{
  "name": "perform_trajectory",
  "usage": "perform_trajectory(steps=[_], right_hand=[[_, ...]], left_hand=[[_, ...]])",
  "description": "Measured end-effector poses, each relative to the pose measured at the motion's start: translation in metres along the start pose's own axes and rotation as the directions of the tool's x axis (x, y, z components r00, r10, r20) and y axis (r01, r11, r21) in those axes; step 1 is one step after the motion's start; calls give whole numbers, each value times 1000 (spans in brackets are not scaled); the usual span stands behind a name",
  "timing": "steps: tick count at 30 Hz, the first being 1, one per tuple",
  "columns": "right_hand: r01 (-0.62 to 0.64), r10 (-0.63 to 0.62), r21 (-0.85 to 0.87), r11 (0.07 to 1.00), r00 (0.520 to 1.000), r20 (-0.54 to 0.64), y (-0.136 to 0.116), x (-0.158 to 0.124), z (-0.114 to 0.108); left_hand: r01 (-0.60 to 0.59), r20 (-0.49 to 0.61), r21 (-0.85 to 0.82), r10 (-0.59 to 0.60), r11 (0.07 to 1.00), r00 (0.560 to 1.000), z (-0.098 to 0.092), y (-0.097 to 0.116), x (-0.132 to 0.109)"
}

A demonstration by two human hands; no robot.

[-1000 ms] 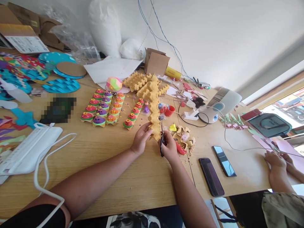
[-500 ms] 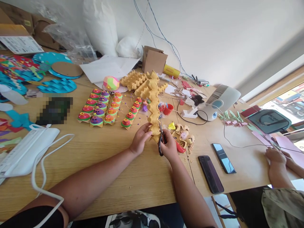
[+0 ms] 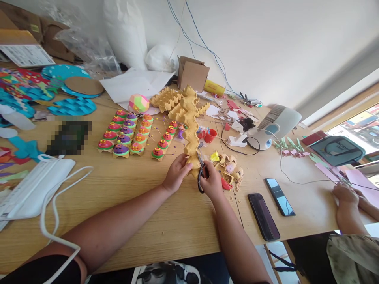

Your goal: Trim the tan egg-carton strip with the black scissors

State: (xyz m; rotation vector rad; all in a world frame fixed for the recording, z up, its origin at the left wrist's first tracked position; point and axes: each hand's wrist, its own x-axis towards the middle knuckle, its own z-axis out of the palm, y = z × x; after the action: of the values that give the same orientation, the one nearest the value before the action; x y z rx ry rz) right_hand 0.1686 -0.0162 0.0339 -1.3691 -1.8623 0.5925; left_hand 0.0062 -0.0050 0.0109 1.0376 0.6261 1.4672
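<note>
My left hand grips the near end of a long yellow egg carton strip, which points away from me over the table. In my right hand is a pair of black-handled scissors, its blades against the strip's right edge close to my left fingers. Left of the strip stand rows of painted egg-cup caterpillars with red, purple and orange tops. Behind it lie more yellow egg carton pieces. A red dish of carton scraps sits just right of the scissors.
Two phones lie to the right, with a white fan behind them. A co-worker's hands rest at the far right. On the left are a white power strip with a cable, and blue paper crafts. A cardboard box stands at the back.
The far end of the strip has dipped slightly and shifted a little left. The scissor blades sit at a slightly different angle on its edge. Both hands keep nearly the same place.
</note>
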Motion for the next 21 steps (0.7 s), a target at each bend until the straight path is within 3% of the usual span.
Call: perform_trajectory(steps=[21], right_hand=[[-54,54,-35,998,998,-17,6,-2,3]], left_hand=[[44,-4,-20,-44,999,999,-3,-5,1]])
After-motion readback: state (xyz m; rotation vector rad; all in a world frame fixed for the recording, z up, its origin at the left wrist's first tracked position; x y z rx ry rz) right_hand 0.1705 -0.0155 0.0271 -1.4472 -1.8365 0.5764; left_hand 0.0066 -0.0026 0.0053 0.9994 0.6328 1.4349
